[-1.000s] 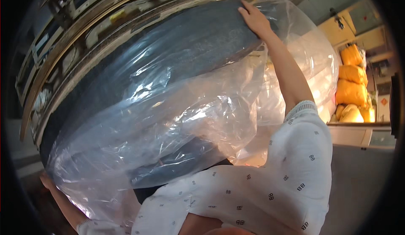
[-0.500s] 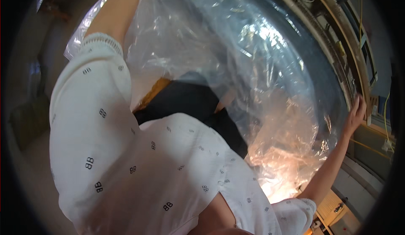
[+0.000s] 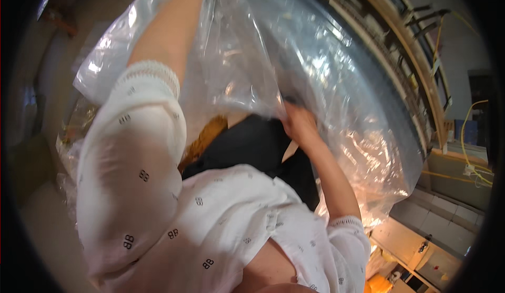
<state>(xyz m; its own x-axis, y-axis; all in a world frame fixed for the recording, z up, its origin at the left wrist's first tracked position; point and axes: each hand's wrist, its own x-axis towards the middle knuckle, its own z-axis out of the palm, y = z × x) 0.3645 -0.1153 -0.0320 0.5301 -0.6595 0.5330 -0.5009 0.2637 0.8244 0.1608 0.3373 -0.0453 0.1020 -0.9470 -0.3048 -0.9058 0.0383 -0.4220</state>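
A large sheet of clear, crinkled plastic film [image 3: 231,56] spreads in front of me, over a curved dark surface. My right hand [image 3: 301,123] is closed on the near edge of the film, just above my lap, with the film drawn up in folds there. Its fingertips are partly hidden by the film. My left arm stretches up through the film's left part to the top edge of the picture, where the hand is cut off. Part of the film hangs to the left of that arm.
A long wooden frame [image 3: 397,32] with several bars runs along the right. Beyond it hang yellow cords [image 3: 463,140]. Wooden cabinet fronts [image 3: 405,240] stand at the lower right. A brown fuzzy thing [image 3: 208,138] lies beside my dark-clothed lap [image 3: 247,140].
My right hand has come from the wooden frame at the far right to the film's edge near my lap and gripped it. My left arm has shifted rightward in the picture.
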